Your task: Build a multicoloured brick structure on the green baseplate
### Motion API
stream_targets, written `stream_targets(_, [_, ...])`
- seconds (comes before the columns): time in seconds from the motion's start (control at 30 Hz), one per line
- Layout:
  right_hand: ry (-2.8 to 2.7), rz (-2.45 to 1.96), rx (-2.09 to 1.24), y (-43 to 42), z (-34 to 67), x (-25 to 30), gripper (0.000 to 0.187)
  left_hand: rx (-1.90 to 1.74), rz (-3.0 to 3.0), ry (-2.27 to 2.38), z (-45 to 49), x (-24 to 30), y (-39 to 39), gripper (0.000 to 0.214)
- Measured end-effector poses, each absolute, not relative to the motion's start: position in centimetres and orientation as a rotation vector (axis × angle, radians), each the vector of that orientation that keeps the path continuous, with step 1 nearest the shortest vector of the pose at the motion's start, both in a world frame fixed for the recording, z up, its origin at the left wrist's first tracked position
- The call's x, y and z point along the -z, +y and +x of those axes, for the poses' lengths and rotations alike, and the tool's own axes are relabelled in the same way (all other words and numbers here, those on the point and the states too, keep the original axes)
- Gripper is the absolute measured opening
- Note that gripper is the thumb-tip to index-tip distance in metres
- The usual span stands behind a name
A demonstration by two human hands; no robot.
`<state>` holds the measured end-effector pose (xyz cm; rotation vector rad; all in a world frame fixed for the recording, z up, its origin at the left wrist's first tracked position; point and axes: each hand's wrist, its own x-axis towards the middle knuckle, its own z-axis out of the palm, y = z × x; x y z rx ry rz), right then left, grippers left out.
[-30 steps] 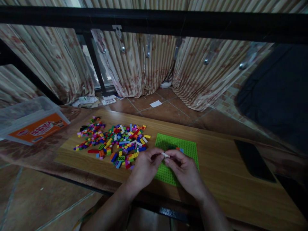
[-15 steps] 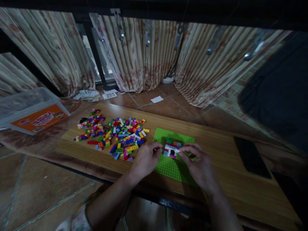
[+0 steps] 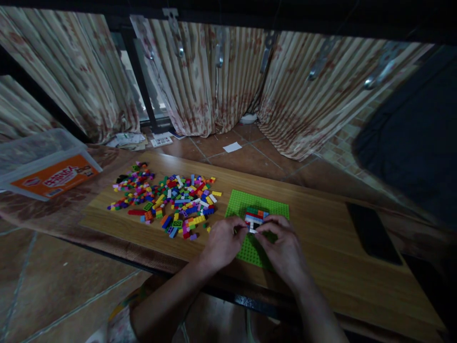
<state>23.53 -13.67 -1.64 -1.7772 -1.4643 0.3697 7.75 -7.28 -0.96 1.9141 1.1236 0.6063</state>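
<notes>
A small block build [image 3: 254, 213] of red, blue, green, orange and white toy bricks stands on the green studded baseplate [image 3: 274, 207]. At its near side is a slim white brick [image 3: 252, 231], held between the fingertips of both hands. My left hand [image 3: 224, 242] is closed, its thumb and forefinger pinched at the brick's left end. From the other side my right hand [image 3: 283, 243] pinches the right end. Fingers cover the lower part of the build, and exactly how the white brick sits against it cannot be made out.
A wide heap of loose toy bricks [image 3: 185, 202] lies on the wooden board [image 3: 321, 224] to the left. Beyond it stands a clear plastic box [image 3: 46, 166] with an orange label. A black phone-like slab [image 3: 373, 233] lies at the right. Curtains [image 3: 200, 85] hang behind.
My right hand has moved left and slightly nearer to me, bringing the white brick to the build's near side. My left hand has shifted right, and its fingertips now meet the brick.
</notes>
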Motion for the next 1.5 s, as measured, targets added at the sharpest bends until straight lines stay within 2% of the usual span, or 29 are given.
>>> stream_targets(0.3, [-1.354,-1.824,-0.390,-13.6,23.3,1.4,0.005,-0.661,1.872,1.152,8.5,1.5,-7.5,0.017])
stream_targets(0.7, [-1.078,-1.951,-0.685,-13.8,24.8,1.5,0.026,-0.635,1.811,1.206,8.8,1.0,-7.8,0.017])
stream_targets(1.5, [-1.054,-1.891,-0.730,-13.4,24.3,1.6,0.021,-0.639,1.726,1.251,9.0,1.0,-7.7,0.017])
